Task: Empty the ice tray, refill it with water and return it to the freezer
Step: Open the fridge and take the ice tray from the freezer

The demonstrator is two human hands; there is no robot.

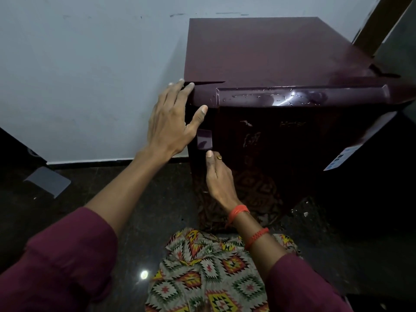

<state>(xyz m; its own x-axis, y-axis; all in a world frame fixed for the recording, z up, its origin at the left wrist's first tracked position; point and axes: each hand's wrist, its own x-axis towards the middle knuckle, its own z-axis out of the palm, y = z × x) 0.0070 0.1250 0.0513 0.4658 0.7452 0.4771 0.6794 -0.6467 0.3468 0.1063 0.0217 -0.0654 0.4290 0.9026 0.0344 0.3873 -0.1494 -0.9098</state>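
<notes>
Fridge [258, 52] stands before the hands. Left hand [173, 122] touches its top corner, fingers straight. Right hand [219, 179] below: fingers hidden, grip unclear.

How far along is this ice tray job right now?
Done: nothing can be confirmed; no ice tray is in view. In hand: the left hand rests flat on the top corner of the fridge, and the right hand is at the edge of the door, which looks closed. Left: either the whole job, if the door is about to open, or nothing, if the tray is already back inside. This picture cannot tell which.
</notes>
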